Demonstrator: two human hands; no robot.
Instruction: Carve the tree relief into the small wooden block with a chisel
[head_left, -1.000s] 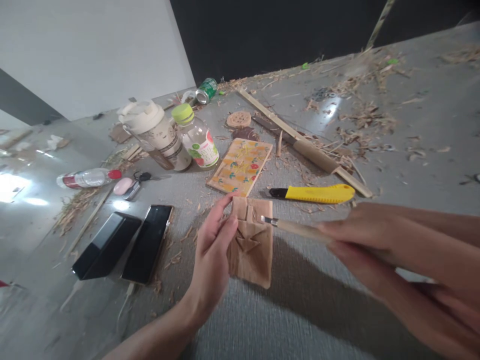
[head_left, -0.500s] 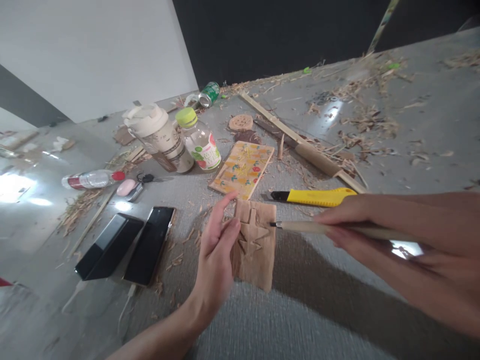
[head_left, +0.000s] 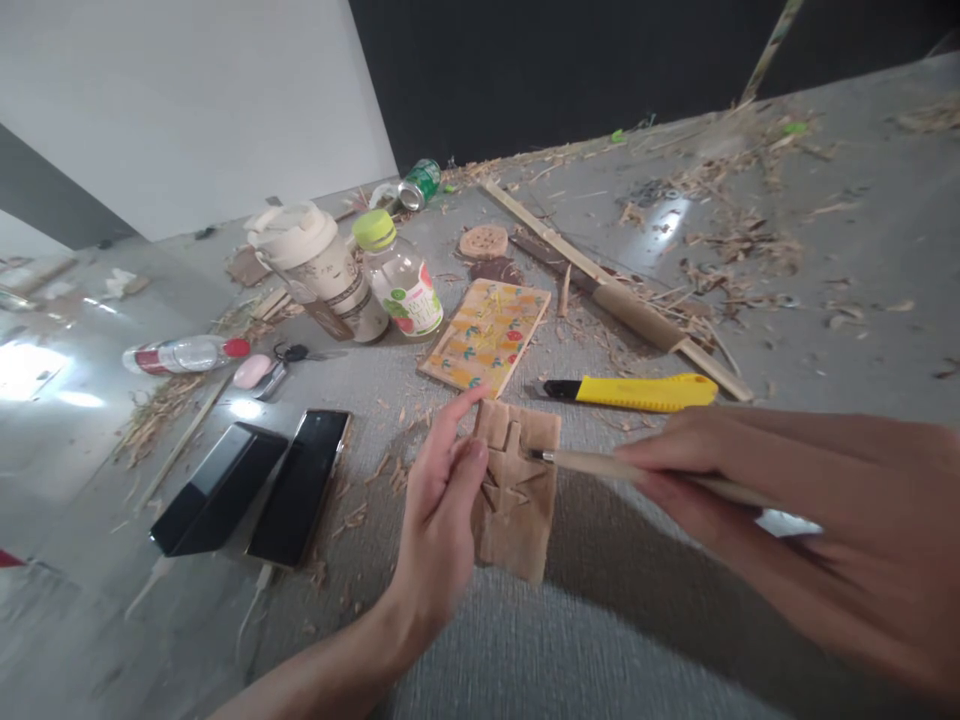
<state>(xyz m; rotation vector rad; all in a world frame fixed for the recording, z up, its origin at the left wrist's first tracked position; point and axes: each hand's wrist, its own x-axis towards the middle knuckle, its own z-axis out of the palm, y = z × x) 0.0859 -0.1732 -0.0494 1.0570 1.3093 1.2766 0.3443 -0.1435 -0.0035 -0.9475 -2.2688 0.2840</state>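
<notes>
Left hand (head_left: 439,520), fingers loosely curled, steadies the left edge of the carved wood block (head_left: 517,495) lying near centre on the grey table (head_left: 585,640), while the right hand (head_left: 787,520) pinches a wooden-handled carving tool (head_left: 600,464), tip touching the block, yellow utility knife (head_left: 634,391) just beyond.

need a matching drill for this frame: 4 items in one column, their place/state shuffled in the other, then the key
Things
1. carving tool
2. carved wood block
3. yellow utility knife
4. green-capped bottle

Places or states
A. lying untouched on the table, beyond the block
B. steadied at its edge by the left hand
C. held in the right hand, tip at the block
D. standing beside the lidded cup

Pairs: 1-C, 2-B, 3-A, 4-D
</notes>
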